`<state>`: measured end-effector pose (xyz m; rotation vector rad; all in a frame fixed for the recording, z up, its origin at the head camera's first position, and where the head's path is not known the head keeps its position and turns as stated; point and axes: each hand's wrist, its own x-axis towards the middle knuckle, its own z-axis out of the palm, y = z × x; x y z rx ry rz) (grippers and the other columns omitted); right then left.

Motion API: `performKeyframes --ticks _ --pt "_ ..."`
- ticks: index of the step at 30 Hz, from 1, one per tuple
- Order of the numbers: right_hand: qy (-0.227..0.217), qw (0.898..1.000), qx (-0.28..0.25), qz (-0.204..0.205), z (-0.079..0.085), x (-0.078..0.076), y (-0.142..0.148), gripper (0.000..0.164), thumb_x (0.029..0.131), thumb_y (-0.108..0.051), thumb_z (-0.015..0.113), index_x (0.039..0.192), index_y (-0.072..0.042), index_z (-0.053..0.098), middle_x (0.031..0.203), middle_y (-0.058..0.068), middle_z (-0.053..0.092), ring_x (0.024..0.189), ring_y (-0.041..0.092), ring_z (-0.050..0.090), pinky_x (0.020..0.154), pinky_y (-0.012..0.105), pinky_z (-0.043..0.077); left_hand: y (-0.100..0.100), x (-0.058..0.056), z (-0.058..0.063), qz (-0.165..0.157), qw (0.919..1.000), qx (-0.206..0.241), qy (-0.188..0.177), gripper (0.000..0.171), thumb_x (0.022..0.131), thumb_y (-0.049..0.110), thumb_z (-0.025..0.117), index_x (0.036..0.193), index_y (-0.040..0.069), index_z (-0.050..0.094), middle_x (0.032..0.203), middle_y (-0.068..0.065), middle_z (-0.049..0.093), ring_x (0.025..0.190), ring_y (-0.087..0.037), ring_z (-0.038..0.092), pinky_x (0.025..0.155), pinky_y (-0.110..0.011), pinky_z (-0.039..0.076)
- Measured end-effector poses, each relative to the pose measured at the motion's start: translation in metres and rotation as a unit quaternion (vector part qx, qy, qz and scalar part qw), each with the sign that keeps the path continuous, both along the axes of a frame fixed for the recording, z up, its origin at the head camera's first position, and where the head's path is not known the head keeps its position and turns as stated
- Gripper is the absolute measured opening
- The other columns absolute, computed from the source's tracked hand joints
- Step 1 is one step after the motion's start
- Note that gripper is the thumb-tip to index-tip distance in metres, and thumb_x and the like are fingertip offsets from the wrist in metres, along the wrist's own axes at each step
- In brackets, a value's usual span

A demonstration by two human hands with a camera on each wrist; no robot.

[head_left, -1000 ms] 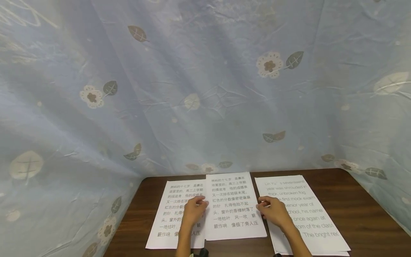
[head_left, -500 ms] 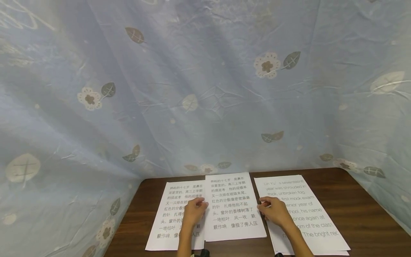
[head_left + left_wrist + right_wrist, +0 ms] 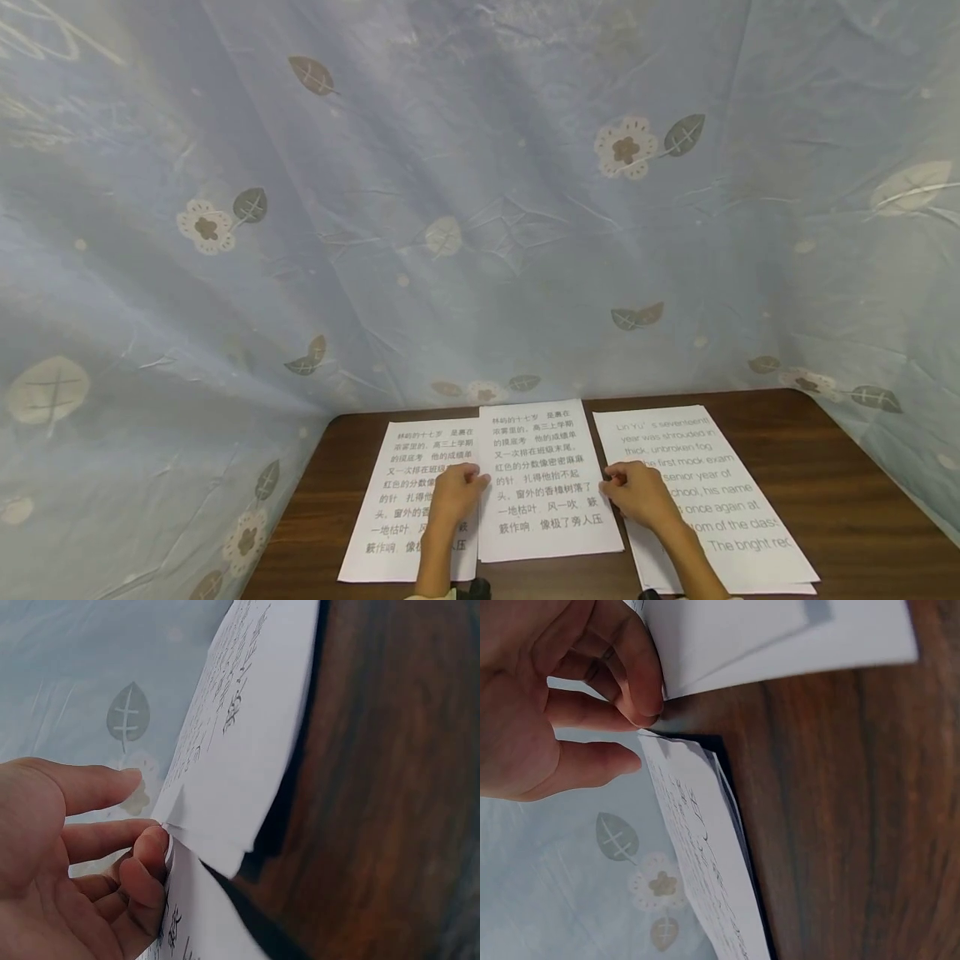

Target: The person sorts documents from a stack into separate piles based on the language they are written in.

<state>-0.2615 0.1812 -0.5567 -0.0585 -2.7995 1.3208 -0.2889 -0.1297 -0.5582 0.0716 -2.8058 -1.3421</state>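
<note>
Plainly, the right-hand stack [image 3: 720, 508] reads "year was shrouded in thick, unbroken fog"; the left-hand stack [image 3: 405, 500] and middle stack [image 3: 543, 483], just beside each other, begin "林屿的十七岁". The left hand [image 3: 455, 493] touches the middle stack's left edge, the right hand [image 3: 641, 496] is at its right; both loosely bent, thumbs apart, gripping nothing. Wider surface [image 3: 847, 508] shows at far right.
</note>
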Motion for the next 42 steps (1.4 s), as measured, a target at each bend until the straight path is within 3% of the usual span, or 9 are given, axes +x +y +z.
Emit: performKeyframes --ticks 5,10,19,24,30,42 --pt "0.015 1.000 0.023 0.004 -0.002 -0.001 -0.001 0.034 0.090 -0.012 0.076 0.117 0.009 0.077 0.075 -0.001 0.065 0.059 0.014 0.055 0.051 0.023 0.040 0.002 -0.001 0.000 -0.002 1.0000 -0.004 0.001 0.041 0.097 0.024 0.074 0.128 -0.004 0.074 0.094 -0.009 0.075 0.078 -0.014 0.064 0.066 -0.028 0.051" --pt "0.008 1.000 0.029 0.003 0.001 0.001 -0.002 0.035 0.090 -0.013 0.076 0.118 0.008 0.077 0.074 -0.001 0.065 0.058 0.013 0.053 0.051 0.022 0.038 0.004 -0.001 0.001 -0.013 0.9999 -0.002 0.002 0.042 0.097 0.023 0.074 0.130 -0.003 0.073 0.086 -0.005 0.070 0.073 -0.015 0.060 0.061 -0.026 0.046" --pt "0.009 0.999 0.033 0.004 0.010 0.001 0.000 0.033 0.089 -0.014 0.079 0.117 0.005 0.076 0.087 0.003 0.072 0.068 0.015 0.058 0.058 0.027 0.046 0.007 -0.002 0.007 -0.024 0.9997 -0.001 0.001 0.043 0.098 0.023 0.074 0.132 -0.003 0.072 0.093 -0.007 0.072 0.074 -0.014 0.061 0.063 -0.026 0.049" --pt "-0.001 1.000 -0.001 0.001 0.011 -0.001 -0.002 0.037 0.088 -0.011 0.081 0.120 0.005 0.073 0.092 0.006 0.075 0.072 0.016 0.065 0.060 0.029 0.053 0.008 -0.003 0.008 -0.013 0.9998 0.008 0.010 0.041 0.097 0.022 0.075 0.131 0.000 0.073 0.102 -0.008 0.074 0.083 -0.014 0.067 0.072 -0.031 0.057" --pt "-0.008 0.999 -0.040 -0.004 0.014 0.002 -0.005 0.041 0.088 -0.005 0.080 0.126 0.008 0.069 0.093 0.010 0.077 0.067 0.015 0.071 0.056 0.028 0.058 0.010 -0.001 0.007 -0.008 0.9993 0.032 0.020 0.042 0.092 0.012 0.078 0.132 -0.001 0.072 0.099 -0.007 0.073 0.081 -0.015 0.067 0.069 -0.031 0.058" --pt "-0.003 1.000 -0.029 -0.010 0.016 0.003 -0.006 0.038 0.089 -0.004 0.078 0.125 0.004 0.072 0.096 0.012 0.080 0.067 0.017 0.072 0.056 0.031 0.057 0.014 0.000 0.004 0.024 0.9983 0.026 0.046 0.039 0.088 0.003 0.078 0.126 0.000 0.075 0.096 -0.007 0.075 0.077 -0.014 0.068 0.067 -0.031 0.059"
